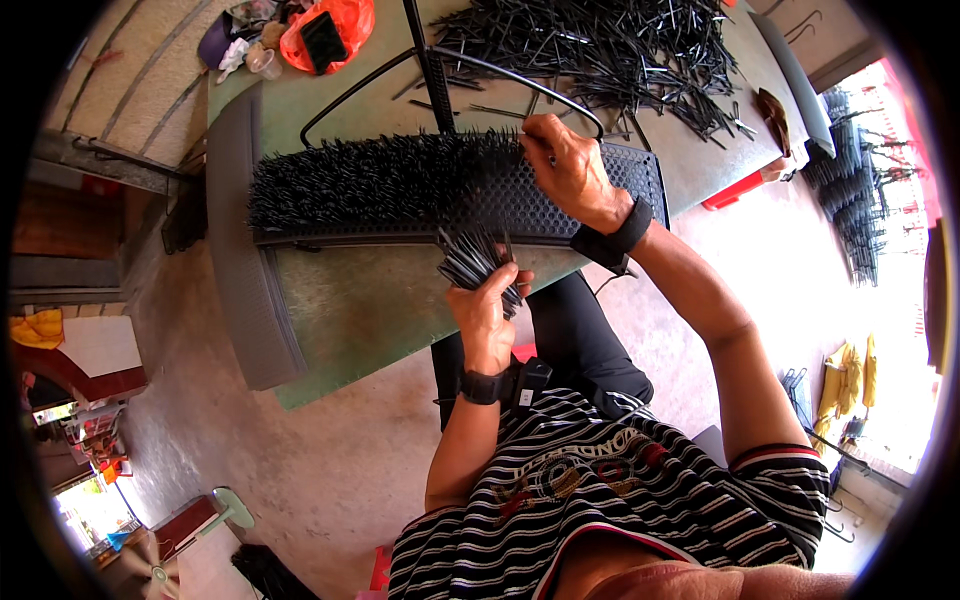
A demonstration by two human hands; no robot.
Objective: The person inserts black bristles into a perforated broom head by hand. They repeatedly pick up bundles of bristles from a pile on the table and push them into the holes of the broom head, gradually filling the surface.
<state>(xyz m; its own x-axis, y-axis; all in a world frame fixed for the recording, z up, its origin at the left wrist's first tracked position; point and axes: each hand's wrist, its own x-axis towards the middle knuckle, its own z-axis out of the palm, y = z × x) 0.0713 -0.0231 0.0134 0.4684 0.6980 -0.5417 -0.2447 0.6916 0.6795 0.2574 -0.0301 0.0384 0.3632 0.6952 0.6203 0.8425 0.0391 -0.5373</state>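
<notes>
A bundle of thin black plastic strips (470, 262) is gripped in my left hand (487, 310), just off the near edge of a long black perforated board (590, 188). Dense black bristles (350, 180) stand up from the board's left and middle part; its right part shows bare holes. My right hand (575, 178) is over that bare part, beside the end of the bristles, with thumb and fingers pinched together. Whatever is between those fingers is too small to make out. A black metal frame (428, 75) with curved rods rises behind the board.
The board lies on a green table (330, 345). A large heap of loose black strips (600, 50) covers its far side. At the far left sit an orange plastic bag (350, 25) and a dark phone (323, 44). A grey panel (235, 250) runs along the left edge.
</notes>
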